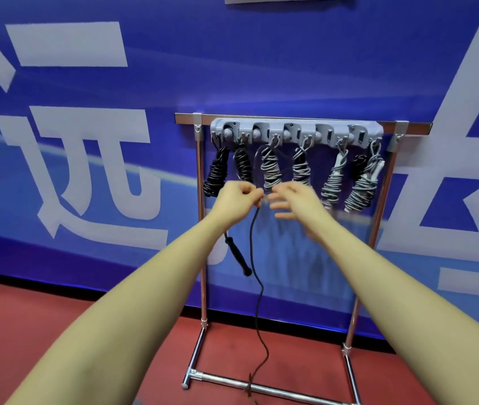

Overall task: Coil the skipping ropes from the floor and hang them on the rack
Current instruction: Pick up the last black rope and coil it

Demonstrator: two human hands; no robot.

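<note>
where the thin black skipping rope (257, 302) trails over the chrome floor bar (261, 388), it climbs to the left hand (236, 198), pinched shut on it; a black handle (238, 257) dangles below. right hand (292, 200) loose, fingers spread, blurred. behind: grey hook rack (296, 131) carrying coiled black and grey ropes (270, 168).

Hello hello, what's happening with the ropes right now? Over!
Left hand pinching the black rope; right hand open beside it. Rope trails to the floor, uncoiled. Six coils already on the rack. Nothing blocking.
</note>
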